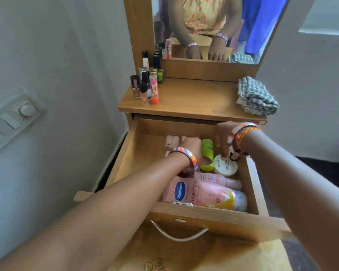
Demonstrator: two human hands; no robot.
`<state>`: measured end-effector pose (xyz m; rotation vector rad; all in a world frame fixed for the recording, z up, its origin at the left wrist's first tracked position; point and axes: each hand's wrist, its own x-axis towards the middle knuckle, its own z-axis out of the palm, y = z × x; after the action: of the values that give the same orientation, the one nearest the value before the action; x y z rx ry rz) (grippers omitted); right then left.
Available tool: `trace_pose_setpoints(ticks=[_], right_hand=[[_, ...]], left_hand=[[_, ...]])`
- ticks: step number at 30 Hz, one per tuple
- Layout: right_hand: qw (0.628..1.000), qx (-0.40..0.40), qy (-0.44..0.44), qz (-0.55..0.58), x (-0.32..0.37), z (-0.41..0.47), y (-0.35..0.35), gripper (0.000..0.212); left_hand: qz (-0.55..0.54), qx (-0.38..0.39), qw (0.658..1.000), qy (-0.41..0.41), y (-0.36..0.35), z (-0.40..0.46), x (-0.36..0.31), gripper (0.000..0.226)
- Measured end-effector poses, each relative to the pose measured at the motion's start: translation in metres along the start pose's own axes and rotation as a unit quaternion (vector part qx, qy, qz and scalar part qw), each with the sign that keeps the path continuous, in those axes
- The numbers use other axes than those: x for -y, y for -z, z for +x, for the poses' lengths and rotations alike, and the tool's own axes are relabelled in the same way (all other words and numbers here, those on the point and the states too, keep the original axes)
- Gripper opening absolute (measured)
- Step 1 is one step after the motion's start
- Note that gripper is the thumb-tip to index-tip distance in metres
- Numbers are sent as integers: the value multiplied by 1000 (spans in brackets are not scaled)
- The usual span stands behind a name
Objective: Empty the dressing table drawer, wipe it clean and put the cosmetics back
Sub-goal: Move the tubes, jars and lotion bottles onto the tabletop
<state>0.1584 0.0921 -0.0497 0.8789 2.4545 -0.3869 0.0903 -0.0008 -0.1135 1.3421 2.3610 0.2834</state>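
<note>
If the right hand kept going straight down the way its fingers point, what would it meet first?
Most likely the round white nail polish remover tub: the right hand's fingertips hang just over its lid, possibly already touching; depth is unclear from this view.

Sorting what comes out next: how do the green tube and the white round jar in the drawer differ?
The green tube is long and cylindrical, lying on its side; the white round jar is flat and squat, lid up, with printed text. The left hand rests against the tube, and the right hand fingers touch the jar. Both sit side by side in the drawer.

Left hand [191, 148] grip hidden; gold objects [156, 266] cut off below
</note>
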Motion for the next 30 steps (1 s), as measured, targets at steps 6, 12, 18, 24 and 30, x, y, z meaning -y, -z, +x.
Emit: trace_pose_setpoints(ticks=[6,12,18,24,30], right_hand=[[980,-26,9,-198,-20,1,-42,47],[970,-76,38,-226,-31,14,-54,36],[971,-80,43,-221,-26,12,-54,45],[983,-86,64,-149,-25,9,-41,50],[985,-98,138,13,-29,-5,-15,38]], left_hand=[[64,-42,997,-1,-21,9,-20,32],[21,-57,997,38,-16,5,-25,30],[-81,-41,988,122,-15,5,-20,45],[-266,-12,945,190,-1,0,-10,57],[-370,25,900,228,28,-6,14,33]])
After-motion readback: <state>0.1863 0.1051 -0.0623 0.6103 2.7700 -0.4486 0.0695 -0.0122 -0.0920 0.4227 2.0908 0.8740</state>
